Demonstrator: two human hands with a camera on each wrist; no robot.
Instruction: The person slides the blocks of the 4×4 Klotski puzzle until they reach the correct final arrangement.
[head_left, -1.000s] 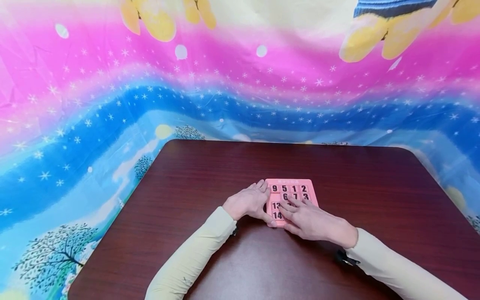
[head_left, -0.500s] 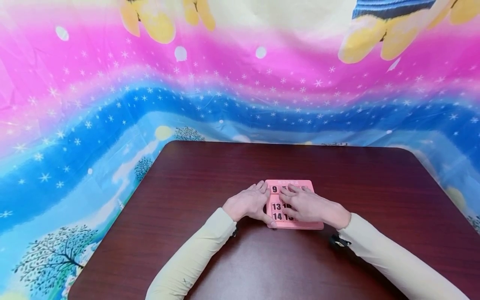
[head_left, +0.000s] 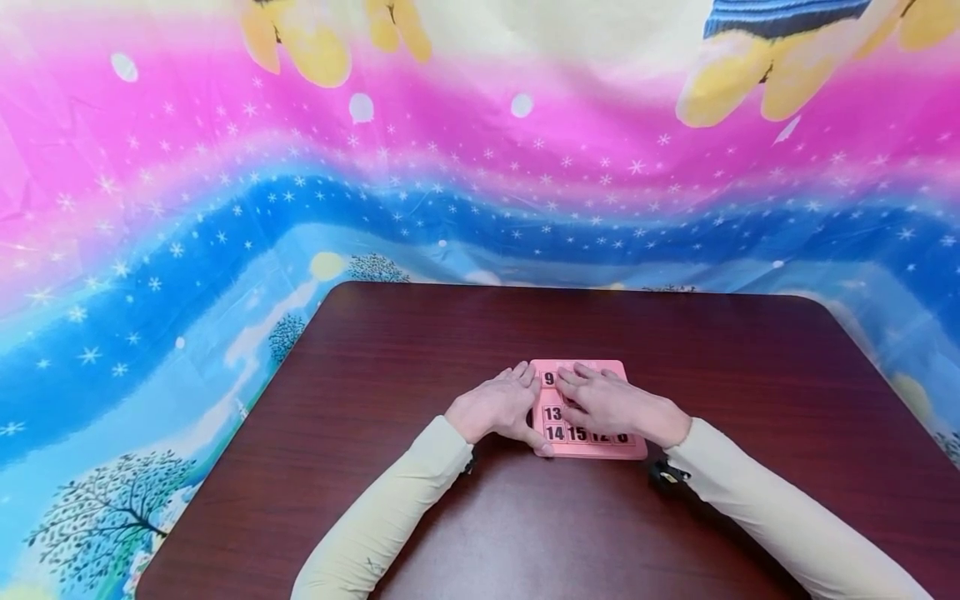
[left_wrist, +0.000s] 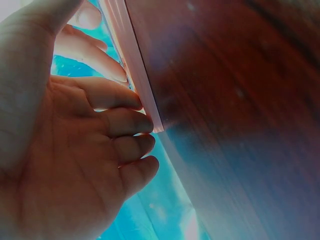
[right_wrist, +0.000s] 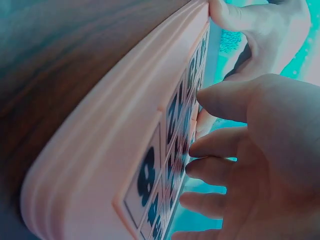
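Observation:
A pink sliding number puzzle (head_left: 581,447) lies flat on the table. Along its left side rests my left hand (head_left: 495,406), the thumb at the near left corner and the other fingers by the far one. The left wrist view has those fingertips against the puzzle's side edge (left_wrist: 141,70). Over the tiles spreads my right hand (head_left: 611,404), covering most of the upper and middle rows. In the right wrist view its fingertips are at the tile faces, but which tile they touch is hidden. Tiles 9, 13, 14 and 15 are readable in the head view.
The dark wooden table (head_left: 420,333) extends around the puzzle on every side. Behind it hangs a colourful printed cloth (head_left: 465,158). Black wrist straps (head_left: 667,475) show below the pale sleeves (head_left: 757,492).
My right hand has moved up and slightly left over the tiles, uncovering the bottom row and covering the upper rows. The left hand stays at the puzzle's left edge.

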